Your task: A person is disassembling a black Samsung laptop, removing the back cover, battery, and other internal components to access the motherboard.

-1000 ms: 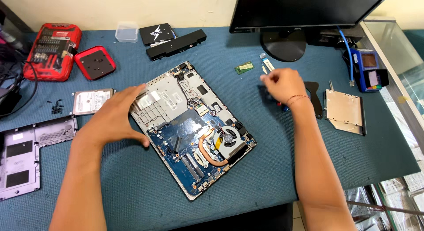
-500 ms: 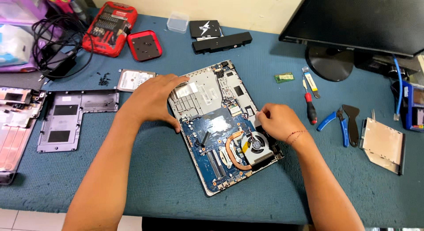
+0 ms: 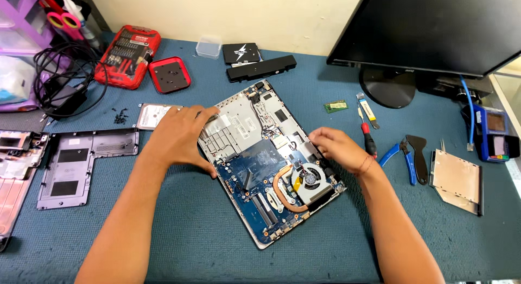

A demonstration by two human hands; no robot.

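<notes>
I take the opened laptop (image 3: 271, 164) at mid-table as my reference. Behind it and to the right stands a monitor (image 3: 434, 29) on a round foot; its screen is dark and blank. Directly behind the laptop lies a flat black square package (image 3: 240, 53) bearing a white lightning mark. Left of that package sits a small clear plastic box (image 3: 208, 46). Far behind-left of the laptop lies an open red case (image 3: 127, 56) of screwdriver bits, with its red square lid (image 3: 170, 74) just beside it. Far right of the laptop sits a small blue device (image 3: 493, 135) with a dull reddish screen. Just left of the laptop, a hard drive (image 3: 152, 116) shows a pale label, partly hidden.
</notes>
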